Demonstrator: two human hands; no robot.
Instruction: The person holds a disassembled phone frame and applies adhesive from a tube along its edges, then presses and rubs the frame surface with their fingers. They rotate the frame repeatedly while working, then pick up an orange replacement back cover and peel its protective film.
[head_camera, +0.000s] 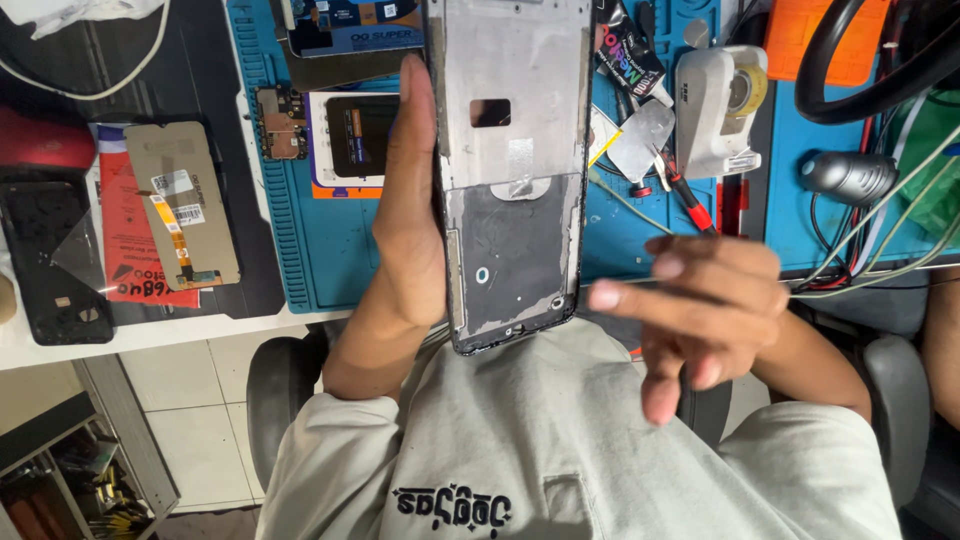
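My left hand (405, 230) grips the left edge of a stripped phone frame (510, 170) and holds it upright in front of my chest. The frame shows bare grey metal in its upper half, a dark scuffed panel in its lower half and a small rectangular cut-out near the top. My right hand (700, 310) hovers just right of the frame's lower corner. It is blurred, its fingers are spread and it holds nothing. Its index fingertip points at the frame's bottom right edge; I cannot tell whether it touches.
A blue work mat (320, 250) covers the bench. On and beside it lie a small circuit board (280, 122), a beige display back with a flex cable (180, 205), a black screen (50, 260), a metal spatula (640, 140), a red-handled screwdriver (690, 205) and a white tape dispenser (715, 100). Cables (880, 250) trail at the right.
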